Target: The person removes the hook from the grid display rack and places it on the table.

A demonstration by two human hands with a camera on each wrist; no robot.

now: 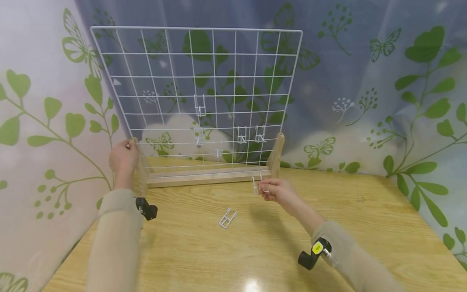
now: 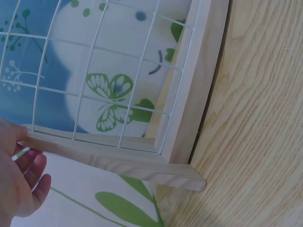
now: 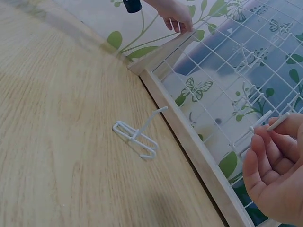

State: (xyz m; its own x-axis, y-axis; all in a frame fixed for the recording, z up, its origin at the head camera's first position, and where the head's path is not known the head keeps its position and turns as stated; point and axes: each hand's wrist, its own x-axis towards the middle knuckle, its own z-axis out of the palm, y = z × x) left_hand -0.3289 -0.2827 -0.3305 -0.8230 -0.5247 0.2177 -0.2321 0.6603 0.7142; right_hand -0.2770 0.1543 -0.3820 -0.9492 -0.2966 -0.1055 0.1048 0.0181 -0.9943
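Wire grid [image 1: 197, 81] upright in wooden stand [image 1: 209, 177] at far middle of surface [image 1: 365, 227]; hooks [image 1: 200, 106] on grid; loose hook [image 1: 228, 218] lying nearer, before stand; curtain [image 1: 383, 81] behind.

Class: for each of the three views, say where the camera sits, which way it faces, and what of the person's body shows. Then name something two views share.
Head: worn on the head, looking forward and down at the wire grid in its wooden stand on the table; both forearms, left hand and right hand show.
Left wrist: looks along the stand's left post; left-hand fingers show.
Right wrist: looks across the table at the grid; right hand pinches a hook.
Shared: head and right-wrist views both show the loose hook on the table.
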